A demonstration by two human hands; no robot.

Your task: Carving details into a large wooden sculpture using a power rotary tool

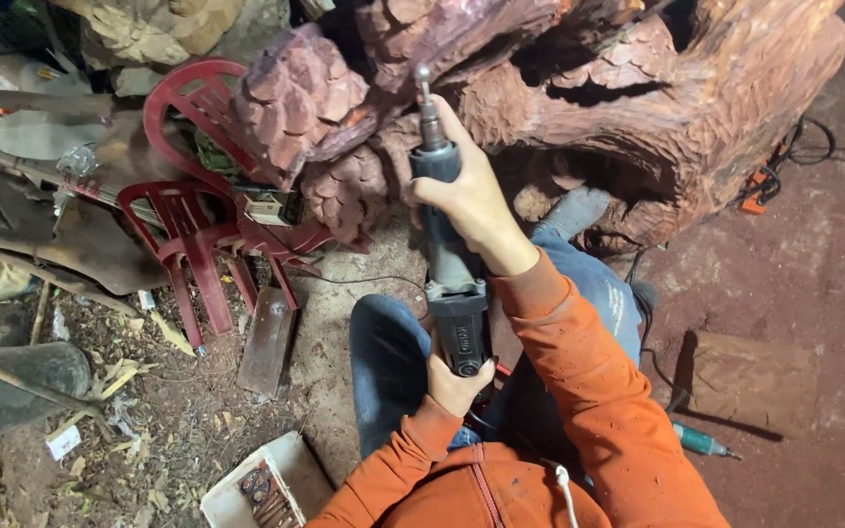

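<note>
A long grey and black die grinder (447,254) points up at a big reddish wood carving (638,108) with scale-like cuts. My right hand (466,191) wraps the grinder's front body just behind the bit, which touches the carved scales (344,186). My left hand (457,383) grips the grinder's rear end near my lap. Orange sleeves and blue jeans fill the lower middle.
A red plastic chair (198,225) lies tipped at the left among scrap and leaves. A white tray (246,494) of small bits sits at bottom left. A wood block (755,376) and a green-handled tool (701,443) lie on the dirt at right. Cables (779,161) trail by the carving.
</note>
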